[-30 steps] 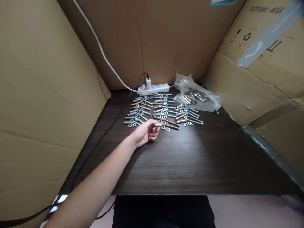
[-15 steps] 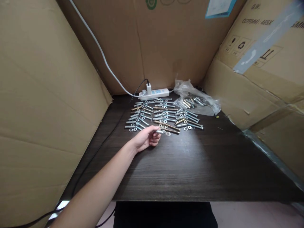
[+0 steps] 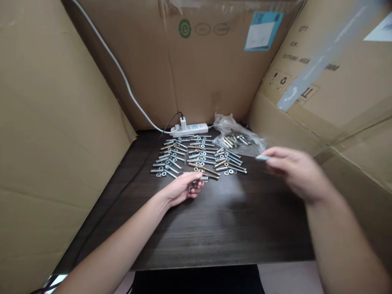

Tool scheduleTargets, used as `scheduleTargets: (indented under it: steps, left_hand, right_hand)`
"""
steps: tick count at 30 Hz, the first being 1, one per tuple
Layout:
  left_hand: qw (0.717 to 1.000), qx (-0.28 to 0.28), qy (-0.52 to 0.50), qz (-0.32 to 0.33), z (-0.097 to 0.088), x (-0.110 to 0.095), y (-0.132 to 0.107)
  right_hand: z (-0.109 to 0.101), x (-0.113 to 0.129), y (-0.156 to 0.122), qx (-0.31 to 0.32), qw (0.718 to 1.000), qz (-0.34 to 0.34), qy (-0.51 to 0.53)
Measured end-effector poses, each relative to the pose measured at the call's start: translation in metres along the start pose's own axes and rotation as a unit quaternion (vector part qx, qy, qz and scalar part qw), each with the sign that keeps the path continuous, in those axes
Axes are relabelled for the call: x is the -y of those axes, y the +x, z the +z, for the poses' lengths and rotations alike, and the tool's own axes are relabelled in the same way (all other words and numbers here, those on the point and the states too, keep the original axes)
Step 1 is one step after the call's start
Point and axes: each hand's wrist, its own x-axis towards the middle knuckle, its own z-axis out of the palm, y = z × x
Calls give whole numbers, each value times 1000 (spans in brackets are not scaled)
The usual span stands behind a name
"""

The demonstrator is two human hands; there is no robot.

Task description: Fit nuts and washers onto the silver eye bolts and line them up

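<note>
My left hand [image 3: 183, 190] is closed around a short silver metal sleeve [image 3: 204, 178], which sticks out past the thumb to the right. A small ring, a washer or a nut, shows between its curled fingers. This hand hovers just in front of the laid-out hardware, beside a brass-coloured bolt [image 3: 211, 174]. Off to the right, my right hand [image 3: 290, 169] is raised and pinches a small pale, slim piece [image 3: 262, 157] between thumb and fingertips. Motion blur hides what kind of piece it is.
Rows of bolts, sleeves, nuts and washers [image 3: 202, 157] lie on the dark table [image 3: 214, 232]. Behind them are a white power strip [image 3: 196, 128] and a clear plastic bag [image 3: 225, 122] holding more hardware. Cardboard walls [image 3: 147, 61] stand on three sides. A black cable [image 3: 122, 190] runs along the left.
My right hand has come into view from the right, holding a small pale piece. My left hand keeps its grip on the sleeve. The camera view has tilted up and shifted right.
</note>
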Motion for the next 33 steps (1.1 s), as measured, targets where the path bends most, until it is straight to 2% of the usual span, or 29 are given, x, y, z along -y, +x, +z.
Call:
scheduleTargets:
  steps: [3,5,7,10,12,14,16,20,23,25,28,33]
  left_hand:
    - [996,18,63,-66,11,-1,7]
    - [990,38,111,-78,21,-3,15]
    - [986,29,155,-46,29,-5,25]
    - [965,-19,254,56,38,-9,43]
    - [918,-49,372,126,41,-10,54]
    - [854,-79,487,167,42,-10,63]
    - [800,-101,563,184,44,-9,69]
    - [711,-103,661,215,46,-6,77]
    - [648,-109,728,194,47,-3,79]
    - [617,-109,759,177,48,-2,79]
    - [588,-96,785,172,46,1,81]
    - [568,-94,795,189,44,5,85]
  right_hand:
    - [24,-25,1,70,997,18,-29]
    - [37,-43,3,92,995,19,-39]
    - [43,-57,5,110,993,8,-39]
    - [43,-68,8,125,992,1,-29]
    - [42,-72,9,121,992,1,-26]
    - [41,-75,8,107,994,-4,-35]
    - [42,-77,8,93,994,-11,-50]
    - [42,-79,7,71,994,-26,-72]
    - [42,-80,7,57,994,-40,-87]
    - [42,-80,7,48,993,-46,-96]
    - [43,-81,7,40,993,-48,-103]
    - [44,-84,8,32,988,-60,-140]
